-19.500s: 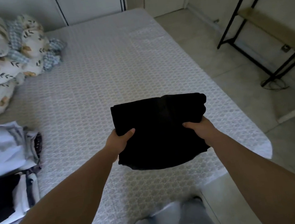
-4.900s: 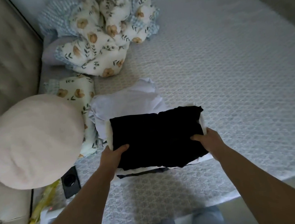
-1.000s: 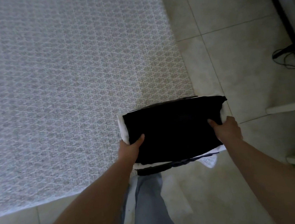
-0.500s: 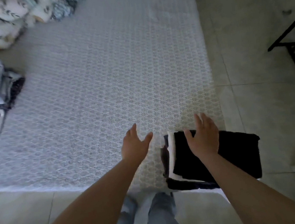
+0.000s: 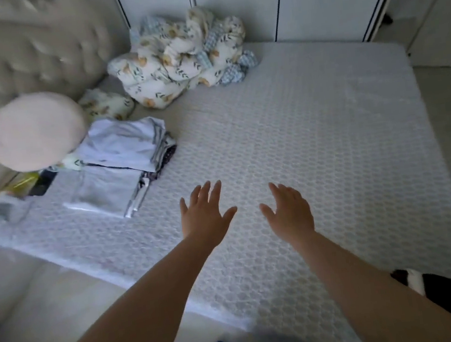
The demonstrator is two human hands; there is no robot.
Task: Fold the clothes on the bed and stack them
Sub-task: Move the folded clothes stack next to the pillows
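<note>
Clothes (image 5: 121, 166) waiting at 10 o'clock; left hand (image 5: 204, 216) and right hand (image 5: 289, 211) hovering, fingers spread, holding nothing. Risk: careless grab toppling the folds.

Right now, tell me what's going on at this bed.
A person is folding laundry. Both hands, left and right, hover open and empty over the mattress. Light-coloured clothes lie near the headboard; a folded black-and-white stack sits at the near right corner.
</note>
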